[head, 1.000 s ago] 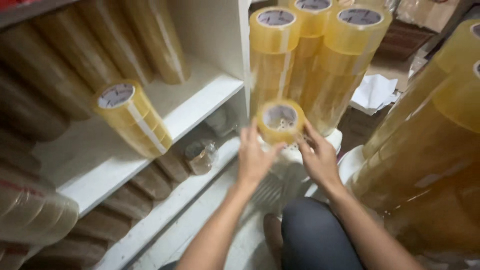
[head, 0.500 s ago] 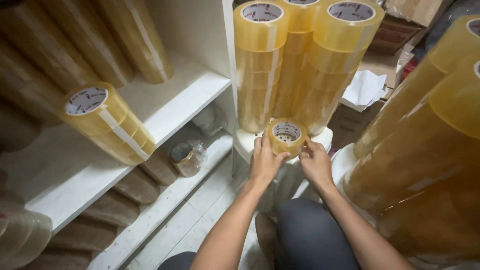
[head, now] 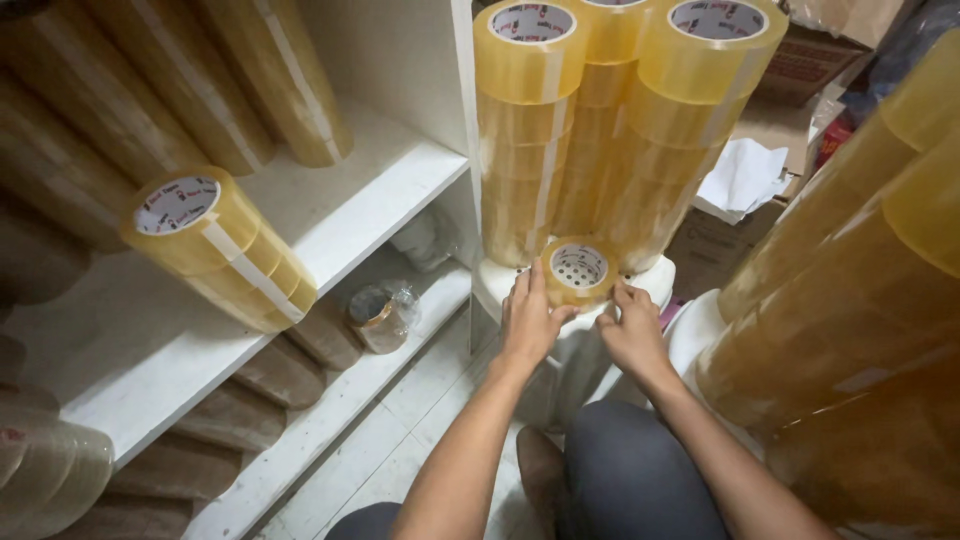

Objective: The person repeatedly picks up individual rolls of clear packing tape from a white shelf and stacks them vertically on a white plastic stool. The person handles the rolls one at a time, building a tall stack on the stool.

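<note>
Head view: tape roll (head: 578, 268) between hands (head: 530, 322).

Three tall tape stacks (head: 610, 130) stand together, one single tape roll (head: 578, 270), two hands.

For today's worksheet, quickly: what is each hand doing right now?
Left hand: fingers closed on the left side of the single tape roll.
Right hand: fingertips on that roll's right side.

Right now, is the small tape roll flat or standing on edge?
Flat: the roll rests on the white stool, its core hole facing up.
</note>
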